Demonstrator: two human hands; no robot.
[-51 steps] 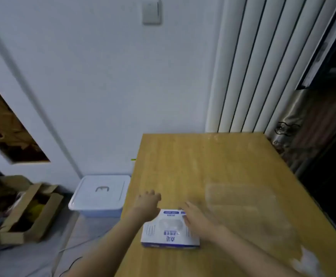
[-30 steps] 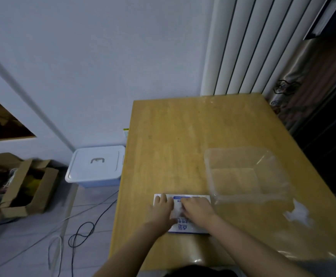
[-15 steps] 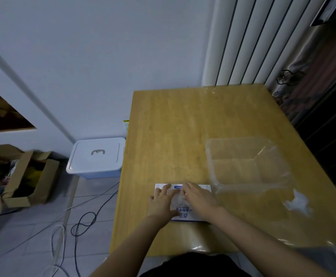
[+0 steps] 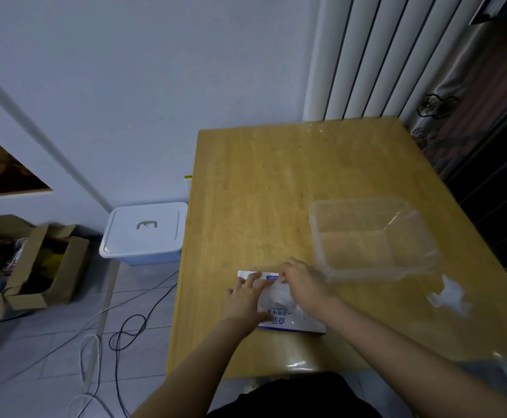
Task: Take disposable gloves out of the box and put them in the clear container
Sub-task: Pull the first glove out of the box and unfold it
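Observation:
A white and blue glove box [image 4: 291,322] lies flat near the front edge of the wooden table [image 4: 261,191]. My left hand [image 4: 246,300] presses flat on its left part, fingers spread. My right hand [image 4: 302,280] is over the box's top opening, fingertips pinched together on a thin clear glove [image 4: 279,294] that shows as a pale film there. The clear plastic container [image 4: 373,239] stands empty just right of the box, beyond my right hand.
A crumpled clear piece of plastic [image 4: 448,297] lies on the table right of the container. A white lidded bin [image 4: 145,232], a cardboard box [image 4: 35,267] and cables [image 4: 125,333] are on the floor to the left. A radiator and curtain stand behind the table.
The camera tilted down and settled. Both hands moved onto the box; my right hand has shifted to the far edge of the opening and pinched the film there.

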